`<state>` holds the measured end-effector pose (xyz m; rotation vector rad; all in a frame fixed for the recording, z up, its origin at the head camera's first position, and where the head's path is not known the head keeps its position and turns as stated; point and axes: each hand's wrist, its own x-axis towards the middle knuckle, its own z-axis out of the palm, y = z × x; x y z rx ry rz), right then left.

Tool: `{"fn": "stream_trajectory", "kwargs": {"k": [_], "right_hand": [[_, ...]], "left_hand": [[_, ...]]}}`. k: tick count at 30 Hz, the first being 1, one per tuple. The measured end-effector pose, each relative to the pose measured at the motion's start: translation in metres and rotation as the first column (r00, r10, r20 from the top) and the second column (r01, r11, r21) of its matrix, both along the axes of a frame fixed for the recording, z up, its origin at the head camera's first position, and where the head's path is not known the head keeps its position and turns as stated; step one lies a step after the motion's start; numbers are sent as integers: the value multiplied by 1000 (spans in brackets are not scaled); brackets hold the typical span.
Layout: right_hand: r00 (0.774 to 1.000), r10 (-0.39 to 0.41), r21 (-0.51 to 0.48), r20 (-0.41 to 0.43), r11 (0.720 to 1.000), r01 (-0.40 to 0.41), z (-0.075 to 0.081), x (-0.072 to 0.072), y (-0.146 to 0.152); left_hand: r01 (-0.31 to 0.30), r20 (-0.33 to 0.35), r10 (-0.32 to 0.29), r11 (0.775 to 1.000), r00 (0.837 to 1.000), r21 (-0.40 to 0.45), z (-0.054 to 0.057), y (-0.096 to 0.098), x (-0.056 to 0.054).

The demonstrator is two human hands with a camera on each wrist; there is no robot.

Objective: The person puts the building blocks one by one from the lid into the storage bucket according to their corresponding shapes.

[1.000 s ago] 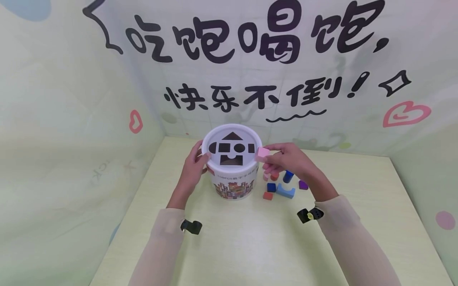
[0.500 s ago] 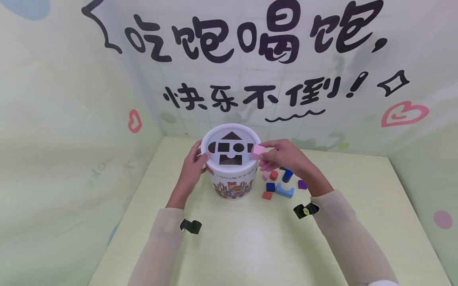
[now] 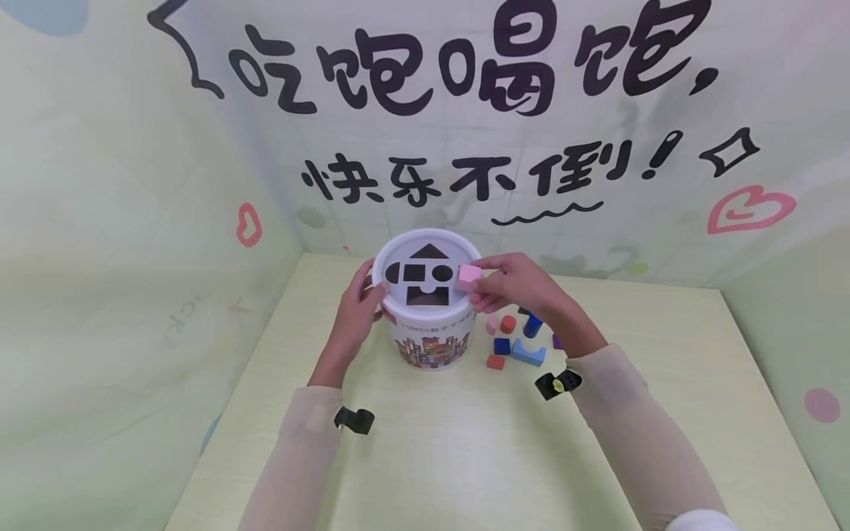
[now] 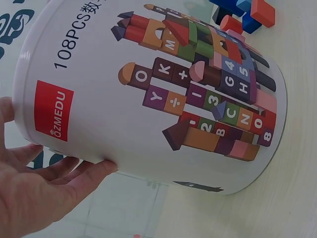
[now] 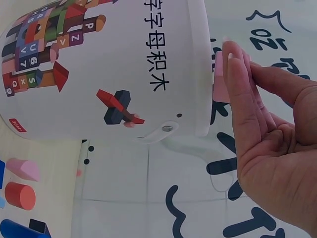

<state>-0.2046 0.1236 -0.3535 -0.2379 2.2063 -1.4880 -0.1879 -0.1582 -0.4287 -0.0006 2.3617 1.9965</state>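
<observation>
A white bucket (image 3: 434, 343) printed with colourful blocks stands on the table, its lid (image 3: 398, 295) cut with triangle, square, round and other openings. My left hand (image 3: 358, 306) grips the bucket's left side, thumb at the rim; its fingers (image 4: 94, 173) lie along the wall in the left wrist view. Between thumb and fingers my right hand (image 3: 514, 284) pinches a pink block (image 3: 468, 276) over the right part of the lid, covering the small rectangular opening there. In the right wrist view the same pink block (image 5: 221, 79) shows partly behind the fingers, just beyond the rim.
Right of the bucket lie several blocks: a light blue arch (image 3: 529, 354), a dark blue cube (image 3: 502, 346), a red block (image 3: 495, 362), a red cylinder (image 3: 508, 324) and a blue cylinder (image 3: 533, 326). A lettered curtain (image 3: 412, 147) hangs close behind the table (image 3: 451, 442).
My right hand has moved left with the pink block, from the rim's outer edge to over the lid's right opening. The left hand stays on the bucket.
</observation>
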Motion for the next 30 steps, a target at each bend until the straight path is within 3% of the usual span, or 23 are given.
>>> {"fn": "stream_trajectory", "kwargs": {"k": [30], "right_hand": [[1000, 26, -21, -4, 999, -26, 5, -18, -36]], "left_hand": [[25, -36, -25, 1000, 999, 3, -3, -3, -6]]}}
